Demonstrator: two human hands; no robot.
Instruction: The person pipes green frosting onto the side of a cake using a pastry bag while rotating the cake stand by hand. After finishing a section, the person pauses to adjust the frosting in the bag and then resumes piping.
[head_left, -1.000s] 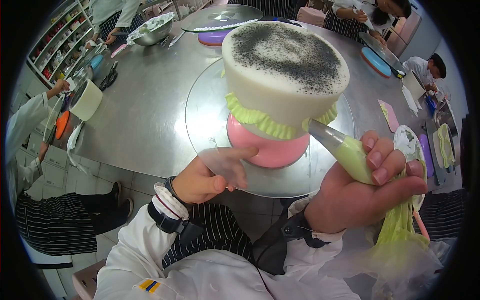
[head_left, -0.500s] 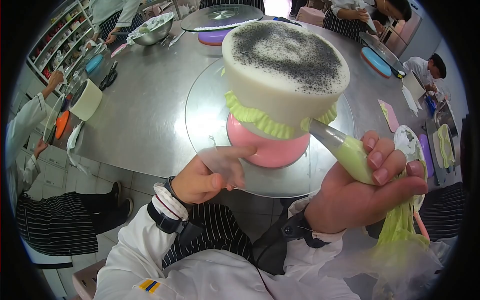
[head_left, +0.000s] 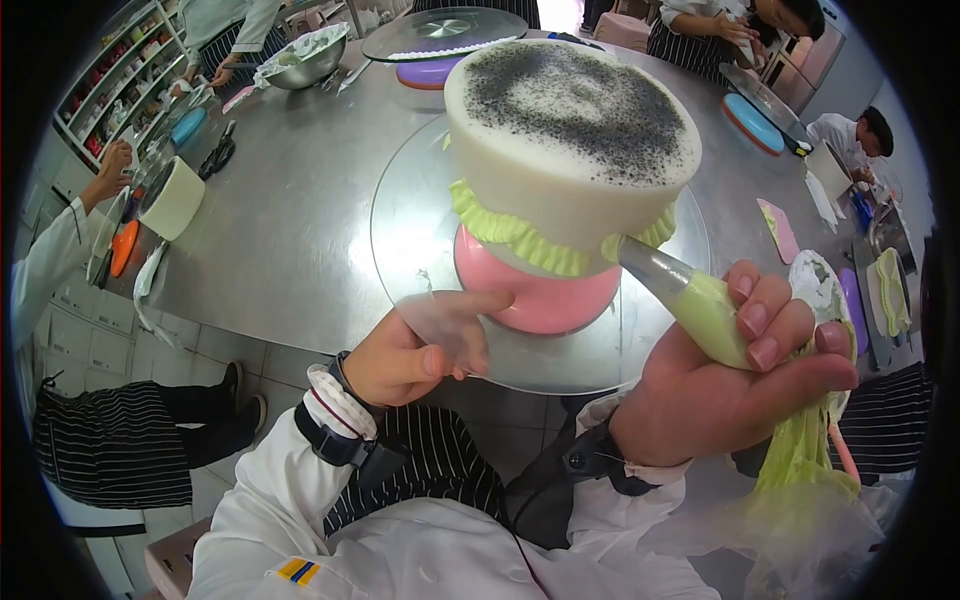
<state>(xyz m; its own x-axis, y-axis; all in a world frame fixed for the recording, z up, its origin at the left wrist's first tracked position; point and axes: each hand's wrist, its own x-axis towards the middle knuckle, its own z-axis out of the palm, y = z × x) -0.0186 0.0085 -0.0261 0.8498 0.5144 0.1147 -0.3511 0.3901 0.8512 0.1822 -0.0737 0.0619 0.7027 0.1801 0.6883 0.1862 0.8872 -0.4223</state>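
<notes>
A round white cake form [head_left: 540,205] with dark specks on top stands on a glass turntable with a pink base [head_left: 535,290]. Ruffled green cream [head_left: 520,243] runs around its lower edge. My right hand [head_left: 740,350] is wrapped round a piping bag [head_left: 710,315] of green cream, and the bag's metal tip touches the cake's lower edge at the right. At the turntable's near left rim is my left hand [head_left: 425,345], index finger stretched toward the pink base, with the clear glass partly over its fingers.
A metal bowl [head_left: 305,68] and another turntable [head_left: 445,38] stand at the back of the steel table [head_left: 280,200]. On the left are a smaller white form [head_left: 172,200] and a co-worker's arm [head_left: 60,235]. Other people work at the back and right. A pink scraper [head_left: 777,230] lies at the right.
My hands and the cake look nearly unmoved. At the left, the co-worker's raised hand has shifted, and at the back right a person's hands and head have moved slightly.
</notes>
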